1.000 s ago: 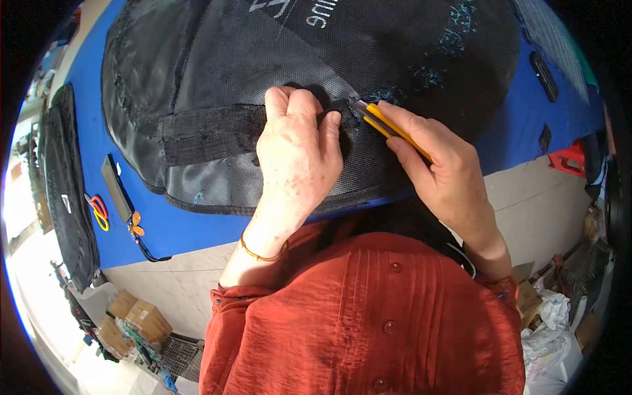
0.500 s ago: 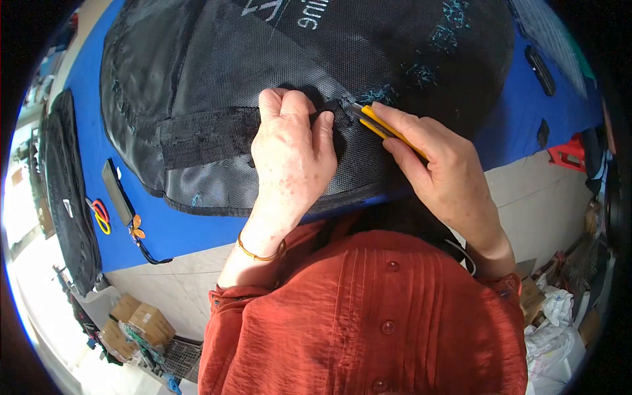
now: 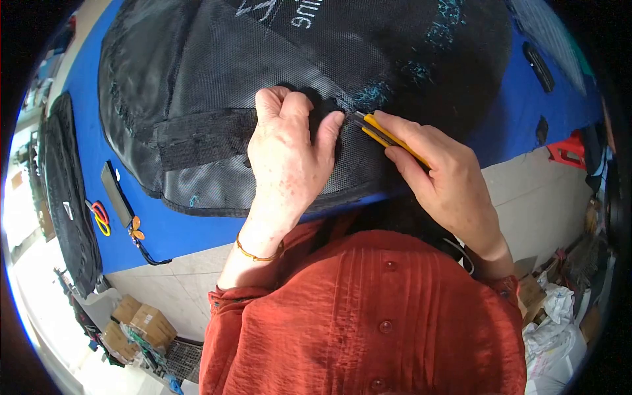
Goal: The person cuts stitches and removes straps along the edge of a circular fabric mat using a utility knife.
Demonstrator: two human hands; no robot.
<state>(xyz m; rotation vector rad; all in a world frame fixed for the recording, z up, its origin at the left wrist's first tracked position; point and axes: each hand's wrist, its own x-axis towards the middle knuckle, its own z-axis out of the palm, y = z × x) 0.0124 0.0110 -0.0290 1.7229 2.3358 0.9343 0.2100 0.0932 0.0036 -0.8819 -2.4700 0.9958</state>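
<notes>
A black mesh bag (image 3: 257, 72) with white lettering lies across the blue table. Along its lower part runs a wide black webbing strap (image 3: 204, 141). My left hand (image 3: 286, 141) is closed on the strap's right end, fingers curled over it and thumb pointing up to the right; the gripped part is mostly hidden. In my closed right hand (image 3: 441, 158) is a yellow utility knife (image 3: 395, 142), its blade tip at the bag just right of my left thumb. Loose blue thread tufts (image 3: 372, 94) lie on the fabric beyond the blade.
On the table's left (image 3: 141, 227) are red-and-yellow-handled scissors (image 3: 100, 218), a dark phone (image 3: 116, 194) with an orange charm, and a long black folded item (image 3: 64, 191). A black object (image 3: 538, 67) lies at the right. Cardboard boxes (image 3: 153, 322) stand on the floor.
The knife tip has shifted slightly down, and my left thumb has moved a little to the right. The bag has slid slightly left.
</notes>
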